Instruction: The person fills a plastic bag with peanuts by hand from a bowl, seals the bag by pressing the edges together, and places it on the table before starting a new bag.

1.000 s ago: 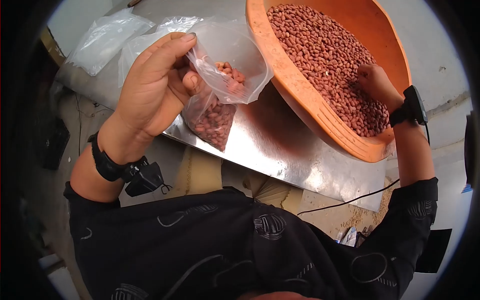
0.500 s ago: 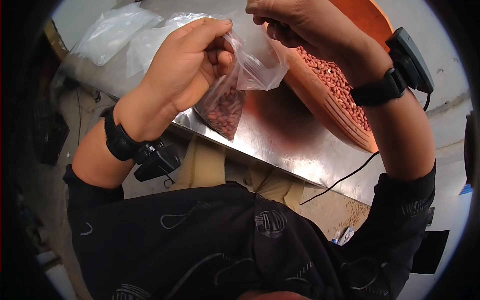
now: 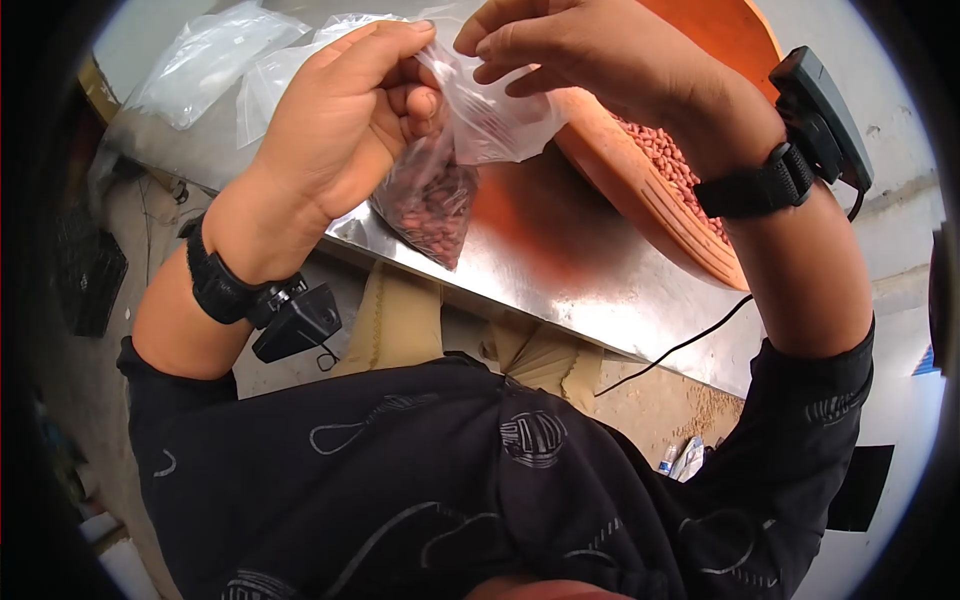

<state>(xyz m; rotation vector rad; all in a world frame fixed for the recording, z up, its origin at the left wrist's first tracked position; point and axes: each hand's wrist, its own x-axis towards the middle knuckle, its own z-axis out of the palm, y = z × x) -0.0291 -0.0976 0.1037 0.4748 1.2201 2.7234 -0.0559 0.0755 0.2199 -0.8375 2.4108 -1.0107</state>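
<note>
My left hand [image 3: 345, 115] pinches the upper edge of a clear plastic bag [image 3: 505, 125] between thumb and fingers. Reddish peanuts [image 3: 435, 210] fill the bag's lower part, which hangs at the near edge of the metal table. The bag's mouth flares out toward the right. Just above that mouth is my right hand [image 3: 590, 45], its fingers parted and curved with nothing seen in them. Behind my right wrist stands an orange basin [image 3: 650, 215] with many loose peanuts [image 3: 665, 160] in it, partly hidden by my forearm.
Flat clear plastic bags [image 3: 215, 60] lie at the back left of the shiny metal table [image 3: 560, 270]. A black cable [image 3: 690, 345] runs from the table's near edge. Strapped devices sit on both my wrists. Small bits [image 3: 705, 405] are scattered on the floor below.
My right hand has come down and left toward the bag's mouth, its fingers spreading apart. My left hand and the bag have shifted slightly left in view.
</note>
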